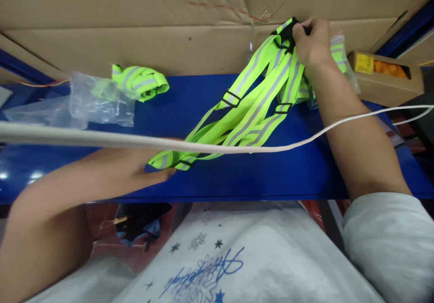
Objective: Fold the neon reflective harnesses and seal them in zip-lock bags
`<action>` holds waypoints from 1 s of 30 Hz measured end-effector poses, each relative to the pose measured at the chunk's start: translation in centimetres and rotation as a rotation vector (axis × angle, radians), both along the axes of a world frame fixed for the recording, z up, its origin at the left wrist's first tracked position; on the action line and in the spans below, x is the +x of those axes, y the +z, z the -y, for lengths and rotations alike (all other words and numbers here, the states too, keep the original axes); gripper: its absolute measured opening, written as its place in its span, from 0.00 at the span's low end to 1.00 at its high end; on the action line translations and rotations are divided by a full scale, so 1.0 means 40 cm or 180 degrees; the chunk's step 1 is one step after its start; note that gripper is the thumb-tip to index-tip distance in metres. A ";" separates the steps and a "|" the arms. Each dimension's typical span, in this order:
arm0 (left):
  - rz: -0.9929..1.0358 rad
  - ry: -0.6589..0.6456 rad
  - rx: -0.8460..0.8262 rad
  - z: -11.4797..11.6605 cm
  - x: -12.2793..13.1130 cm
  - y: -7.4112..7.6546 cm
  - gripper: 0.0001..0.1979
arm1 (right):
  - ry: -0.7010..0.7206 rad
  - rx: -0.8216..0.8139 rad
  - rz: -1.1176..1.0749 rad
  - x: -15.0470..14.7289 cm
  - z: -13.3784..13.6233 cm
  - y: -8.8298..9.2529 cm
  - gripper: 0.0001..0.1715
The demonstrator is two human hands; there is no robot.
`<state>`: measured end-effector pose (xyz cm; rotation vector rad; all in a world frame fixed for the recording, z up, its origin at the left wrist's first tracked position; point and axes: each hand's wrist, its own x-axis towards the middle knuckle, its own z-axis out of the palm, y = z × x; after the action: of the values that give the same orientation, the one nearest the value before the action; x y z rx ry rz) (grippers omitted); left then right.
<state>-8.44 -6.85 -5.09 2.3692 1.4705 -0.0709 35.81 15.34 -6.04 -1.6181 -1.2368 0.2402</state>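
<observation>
Neon green reflective straps (261,95) with grey stripes and black buckles stretch diagonally over a blue shelf (217,181). At their upper right end, my right hand (313,41) pinches a black piece joined to the straps. The lower left end lies in my left hand (149,160), between thumb and fingers; a white cable in front hides part of that hand. A rolled green strap bundle (142,81) rests at the left rear of the shelf, beside a clear plastic bag (101,102).
A white cable (237,148) crosses the view in front of both arms. Cardboard (135,45) stands along the back. At the right are a bagged green strap bundle (341,59) and an open cardboard box (389,84) with orange contents. Dark and blue items (142,221) lie below the shelf.
</observation>
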 end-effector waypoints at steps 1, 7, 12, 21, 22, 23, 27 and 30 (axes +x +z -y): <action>0.0119 -0.0277 -0.0049 -0.002 -0.012 -0.005 0.28 | 0.0016 -0.0016 -0.0020 -0.002 0.001 -0.001 0.19; 0.0148 -0.0303 0.0911 0.058 0.013 0.006 0.48 | 0.0025 -0.0057 -0.0067 -0.010 0.001 -0.009 0.21; 0.0244 -0.0379 0.1422 0.027 0.183 0.040 0.46 | 0.0064 -0.0043 -0.0070 -0.006 -0.006 -0.014 0.22; 0.0215 -0.1750 0.1333 -0.024 0.603 -0.058 0.25 | 0.0189 0.0000 -0.0143 0.004 -0.016 -0.039 0.18; 0.0133 -0.1797 0.1256 -0.025 0.610 -0.068 0.22 | 0.0199 -0.0007 -0.0156 0.003 -0.016 -0.039 0.18; 0.0014 -0.1756 0.1173 -0.029 0.605 -0.074 0.20 | 0.0218 -0.0025 -0.0173 0.001 -0.015 -0.039 0.18; -0.0441 -0.1382 0.1049 -0.053 0.531 -0.070 0.17 | 0.0393 -0.0114 -0.0265 -0.012 -0.013 -0.037 0.17; -0.0564 -0.1195 0.1075 -0.060 0.505 -0.051 0.19 | 0.0549 -0.0066 -0.0310 -0.022 -0.011 -0.038 0.16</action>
<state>11.77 -4.47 -7.11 2.9600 1.1617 -0.1375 34.95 15.76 -7.55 -1.5004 -1.3031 0.4362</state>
